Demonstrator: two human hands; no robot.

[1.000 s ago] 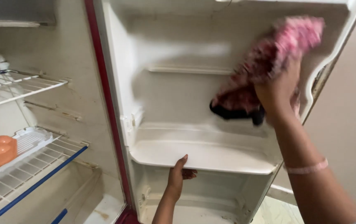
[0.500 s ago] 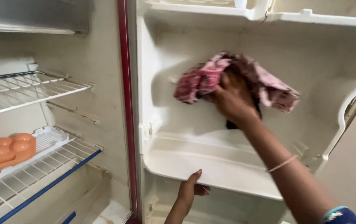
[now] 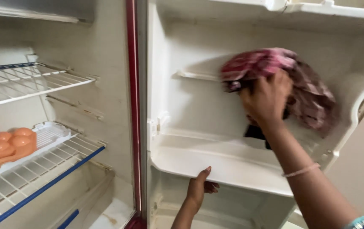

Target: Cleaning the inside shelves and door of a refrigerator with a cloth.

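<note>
My right hand [image 3: 266, 99] grips a pink and dark patterned cloth [image 3: 292, 80] and presses it against the inner wall of the open white fridge door [image 3: 190, 97]. The cloth is blurred and hangs to the right of the hand. Lower down, my left hand [image 3: 200, 186] holds the front edge of the white door shelf [image 3: 228, 165] from underneath, fingers curled around its rim.
The fridge interior is at the left, with two white wire racks [image 3: 29, 82]. An orange egg tray [image 3: 4, 146] sits on a white tray [image 3: 48, 132] on the lower rack. A dark red door seal [image 3: 133, 110] runs vertically between interior and door.
My right hand has swept the cloth from the door's right edge leftward across the inner panel. The view has shifted right and closer. My left hand stays on the door shelf.
</note>
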